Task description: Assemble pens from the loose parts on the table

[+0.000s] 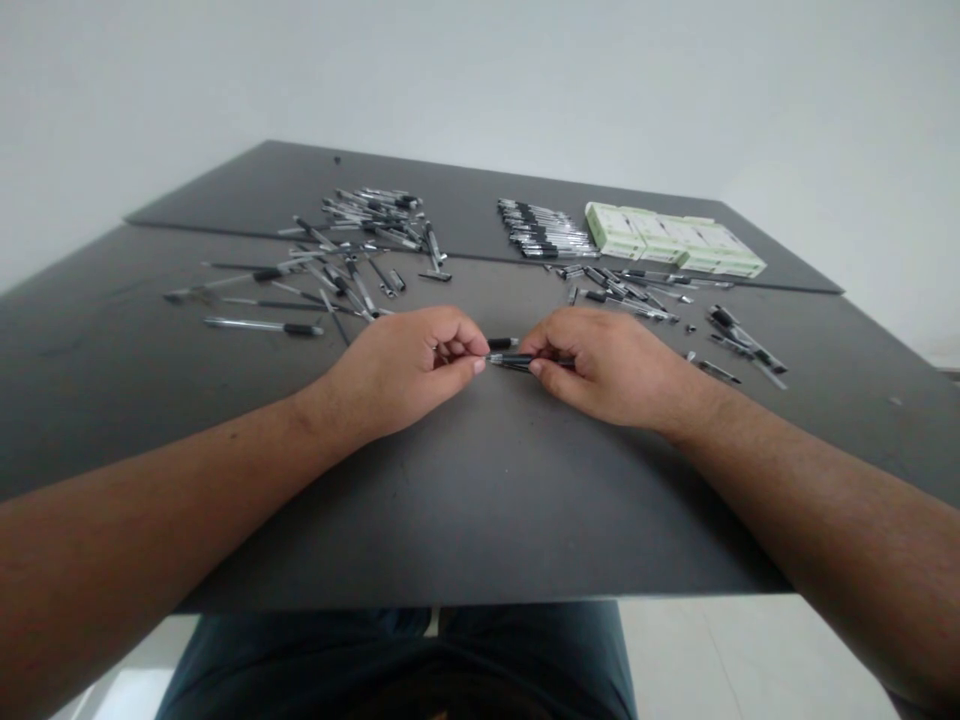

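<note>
Between my two hands, just above the table, lies a black-gripped pen [511,359]. My left hand [420,365] pinches its clear tip end between thumb and forefinger. My right hand [600,365] is closed round the darker part, and its fingers hide the far end. Right behind this pen is another black-gripped piece [501,343], partly covered by my hands; I cannot tell whether it is touched. Past my left hand spreads a loose heap of pens and pen parts [352,280]. Beyond my right hand lie more loose pen parts [626,295].
A neat row of pens [544,230] lies at the back, beside several green and white boxes [675,238]. Another heap of pens [375,215] is at the back left. Separate pieces [750,340] lie to the right. The grey table [495,530] has a seam across it.
</note>
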`<action>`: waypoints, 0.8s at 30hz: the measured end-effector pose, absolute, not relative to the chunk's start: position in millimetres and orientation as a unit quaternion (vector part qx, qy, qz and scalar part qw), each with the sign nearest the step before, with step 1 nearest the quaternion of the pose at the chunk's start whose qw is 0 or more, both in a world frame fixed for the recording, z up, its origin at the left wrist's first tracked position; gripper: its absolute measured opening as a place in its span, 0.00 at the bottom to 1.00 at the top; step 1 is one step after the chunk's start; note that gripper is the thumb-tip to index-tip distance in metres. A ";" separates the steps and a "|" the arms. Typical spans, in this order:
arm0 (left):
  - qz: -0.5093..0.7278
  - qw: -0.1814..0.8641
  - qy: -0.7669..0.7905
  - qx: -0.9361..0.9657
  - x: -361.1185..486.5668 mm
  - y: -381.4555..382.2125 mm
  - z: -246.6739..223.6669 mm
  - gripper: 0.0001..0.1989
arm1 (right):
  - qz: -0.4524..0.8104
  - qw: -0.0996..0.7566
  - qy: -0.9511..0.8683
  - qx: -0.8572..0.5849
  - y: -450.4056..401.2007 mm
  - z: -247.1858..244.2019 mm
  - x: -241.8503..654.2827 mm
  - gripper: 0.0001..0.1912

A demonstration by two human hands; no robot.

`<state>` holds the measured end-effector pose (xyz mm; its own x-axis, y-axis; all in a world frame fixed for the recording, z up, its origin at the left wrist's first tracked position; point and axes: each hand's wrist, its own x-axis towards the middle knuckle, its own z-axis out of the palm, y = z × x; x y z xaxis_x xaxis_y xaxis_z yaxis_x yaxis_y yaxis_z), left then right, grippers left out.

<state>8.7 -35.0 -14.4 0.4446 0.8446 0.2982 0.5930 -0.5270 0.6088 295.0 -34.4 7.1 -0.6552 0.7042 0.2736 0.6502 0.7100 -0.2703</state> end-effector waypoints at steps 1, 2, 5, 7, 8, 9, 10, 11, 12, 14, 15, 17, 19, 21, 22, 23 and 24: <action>0.294 0.215 0.436 0.823 8.7 -35.1 -14.0 0.07 | 0.076 0.179 -0.906 -0.376 -35.3 7.2 294.2 0.11; 0.293 0.216 0.436 0.823 8.7 -35.2 -13.6 0.07 | 0.077 0.177 -0.906 -0.378 -36.1 7.2 293.3 0.11; 0.292 0.214 0.435 0.824 9.0 -35.5 -12.7 0.07 | 0.077 0.172 -0.905 -0.381 -38.3 6.7 290.9 0.12; 0.293 0.214 0.435 0.824 9.4 -35.5 -12.3 0.07 | 0.077 0.172 -0.906 -0.379 -39.3 6.3 289.9 0.14; 0.296 0.215 0.434 0.823 9.7 -35.5 -12.1 0.07 | 0.078 0.173 -0.907 -0.377 -39.7 6.3 289.6 0.15; 0.297 0.217 0.432 0.823 9.9 -35.7 -12.0 0.07 | 0.080 0.175 -0.907 -0.375 -40.1 6.4 289.4 0.16; 0.299 0.219 0.429 0.824 10.0 -36.0 -11.7 0.07 | 0.083 0.180 -0.905 -0.376 -40.5 6.7 289.2 0.17; 0.299 0.219 0.426 0.825 10.1 -36.4 -11.4 0.07 | 0.087 0.185 -0.903 -0.379 -41.0 7.1 289.1 0.17; 0.299 0.218 0.423 0.827 10.1 -37.0 -11.0 0.07 | 0.094 0.190 -0.898 -0.385 -41.6 7.6 289.0 0.17; 0.299 0.211 0.420 0.830 10.0 -38.3 -10.2 0.07 | 0.113 0.197 -0.886 -0.403 -42.8 8.6 288.9 0.15; 0.304 0.207 0.419 0.830 10.0 -38.8 -9.8 0.07 | 0.121 0.200 -0.882 -0.410 -43.3 9.0 288.8 0.13; 0.316 0.207 0.418 0.827 9.9 -39.5 -9.8 0.07 | 0.126 0.205 -0.877 -0.416 -44.2 9.5 288.6 0.10; 0.327 0.219 0.417 0.820 9.6 -39.9 -11.1 0.07 | 0.117 0.210 -0.877 -0.416 -44.8 9.8 288.3 0.09; 0.332 0.243 0.413 0.813 8.8 -40.2 -13.7 0.09 | 0.108 0.216 -0.877 -0.415 -45.1 10.1 288.2 0.09; 0.334 0.255 0.409 0.810 8.2 -40.3 -15.4 0.10 | 0.105 0.219 -0.878 -0.413 -45.2 10.4 288.2 0.09; 0.335 0.266 0.406 0.808 7.5 -40.3 -17.2 0.11 | 0.102 0.221 -0.878 -0.411 -45.3 10.7 288.3 0.09; 0.336 0.273 0.404 0.806 6.9 -40.2 -19.0 0.12 | 0.100 0.223 -0.879 -0.409 -45.3 11.1 288.4 0.09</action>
